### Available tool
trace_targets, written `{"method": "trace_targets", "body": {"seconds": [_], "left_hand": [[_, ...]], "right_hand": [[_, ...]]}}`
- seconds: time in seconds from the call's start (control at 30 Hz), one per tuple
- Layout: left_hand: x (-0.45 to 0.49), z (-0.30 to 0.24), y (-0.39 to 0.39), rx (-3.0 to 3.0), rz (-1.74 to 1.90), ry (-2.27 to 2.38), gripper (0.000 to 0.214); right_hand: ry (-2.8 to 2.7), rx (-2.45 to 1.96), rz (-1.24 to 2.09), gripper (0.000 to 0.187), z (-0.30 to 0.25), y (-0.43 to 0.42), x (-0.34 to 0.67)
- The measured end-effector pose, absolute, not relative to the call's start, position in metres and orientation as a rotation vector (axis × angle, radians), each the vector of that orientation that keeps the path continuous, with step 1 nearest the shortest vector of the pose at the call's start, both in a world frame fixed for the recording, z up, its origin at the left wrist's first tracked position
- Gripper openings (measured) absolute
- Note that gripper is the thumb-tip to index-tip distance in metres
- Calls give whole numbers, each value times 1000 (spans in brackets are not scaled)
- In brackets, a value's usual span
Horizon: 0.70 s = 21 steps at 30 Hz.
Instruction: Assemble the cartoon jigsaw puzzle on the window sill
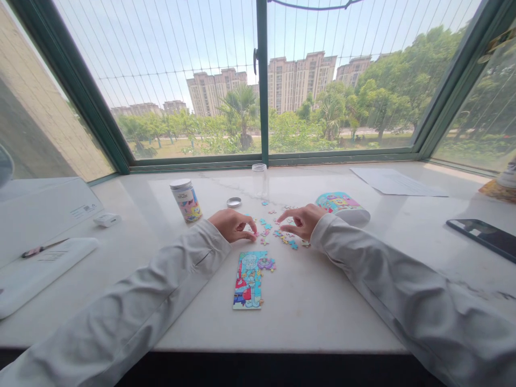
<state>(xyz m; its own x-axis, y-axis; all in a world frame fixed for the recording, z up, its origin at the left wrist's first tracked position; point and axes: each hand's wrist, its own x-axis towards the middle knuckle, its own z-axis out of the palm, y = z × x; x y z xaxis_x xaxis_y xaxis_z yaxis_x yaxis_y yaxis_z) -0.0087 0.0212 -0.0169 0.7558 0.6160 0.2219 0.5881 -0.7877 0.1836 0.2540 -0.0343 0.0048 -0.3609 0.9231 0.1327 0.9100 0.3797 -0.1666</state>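
Observation:
A partly joined jigsaw puzzle [249, 280] lies flat on the white sill [314, 301] in front of me. Beyond it, several loose puzzle pieces [278, 228] are scattered. My left hand [233, 224] rests at the left edge of the pile, fingers curled and pinched on a small piece. My right hand [303, 220] hovers over the right side of the pile, fingers bent down with their tips touching pieces; I cannot see whether it holds one.
A colourful puzzle tin [186, 200] stands left, its metal lid [234, 202] nearby. A clear jar [259, 180] stands at the back, a printed tube [342, 207] lies right. Paper [397, 183] and a phone [484, 236] lie further right. White boxes [44, 236] sit left.

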Motion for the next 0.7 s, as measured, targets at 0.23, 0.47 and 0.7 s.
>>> {"method": "trace_targets", "body": {"seconds": [0.23, 0.47, 0.7], "left_hand": [[-6, -9, 12, 2863, 422, 1032, 33], [-5, -6, 6, 2885, 598, 1060, 34], [-4, -7, 6, 2902, 709, 1085, 36]], "right_hand": [[-2548, -1619, 131, 31, -2, -34, 248], [-2505, -1619, 177, 27, -4, -31, 247], [-2423, -1632, 324, 22, -7, -29, 241]]}}
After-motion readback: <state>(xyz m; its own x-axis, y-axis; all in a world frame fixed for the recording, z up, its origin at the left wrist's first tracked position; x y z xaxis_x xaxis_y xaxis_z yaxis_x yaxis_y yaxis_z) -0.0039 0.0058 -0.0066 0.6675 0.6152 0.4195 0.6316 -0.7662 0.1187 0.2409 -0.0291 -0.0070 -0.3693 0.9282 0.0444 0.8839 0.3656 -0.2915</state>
